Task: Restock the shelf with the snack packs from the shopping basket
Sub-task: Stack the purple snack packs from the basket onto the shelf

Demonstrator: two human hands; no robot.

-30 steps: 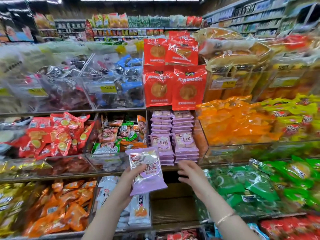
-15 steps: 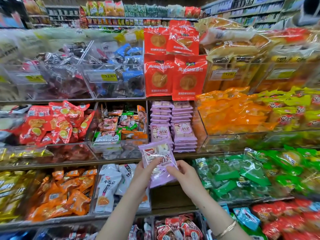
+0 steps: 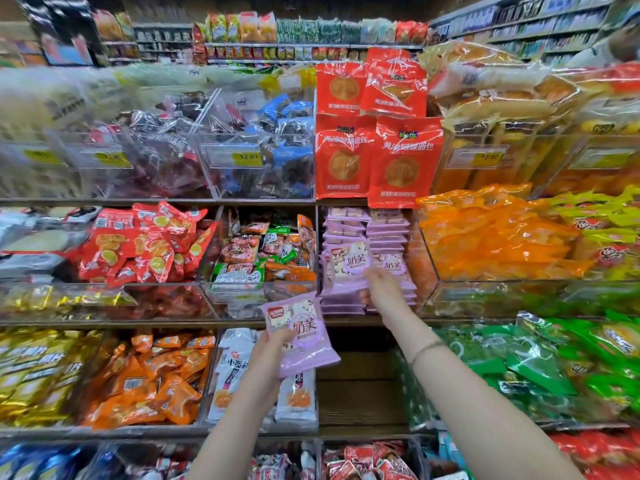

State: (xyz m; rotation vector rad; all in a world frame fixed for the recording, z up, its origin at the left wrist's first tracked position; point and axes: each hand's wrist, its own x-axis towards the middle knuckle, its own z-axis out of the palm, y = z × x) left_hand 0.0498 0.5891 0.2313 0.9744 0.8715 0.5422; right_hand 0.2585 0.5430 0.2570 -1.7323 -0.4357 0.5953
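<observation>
Lilac plastic is showing in both hands. The left grip (image 3: 268, 360), just below the middle of the frame, is grasping one pack (image 3: 304, 341) by its lower left side, with the thumb lying across the front. It is holding that pack tilted in the air in front of the shelf (image 3: 173, 322), apart from the stock. Up and to the right, near the centre of the frame, the right grip (image 3: 384, 289) is pinching a second pack (image 3: 348, 266) at its lower right corner. It is holding this one upright, printed face outward, against the front of the left of two lilac stacks (image 3: 388, 233) that are filling the middle compartment of the shelf. Whether the second pack is resting on anything below cannot be told. A thin bracelet (image 3: 427, 348) is circling the right wrist. Red packs (image 3: 401, 168) are standing directly above the stacks. Orange packs (image 3: 495, 237) are lying heaped in the compartment just to the right, and mixed small packs (image 3: 256, 251) are filling the one to the left. Green packs (image 3: 540, 368) are piling up at the lower right. White packs (image 3: 298, 400) are standing below the left grip, partly hidden behind the pack it is holding. A yellow price tag (image 3: 247, 156) is hanging on a clear bin at upper centre.
</observation>
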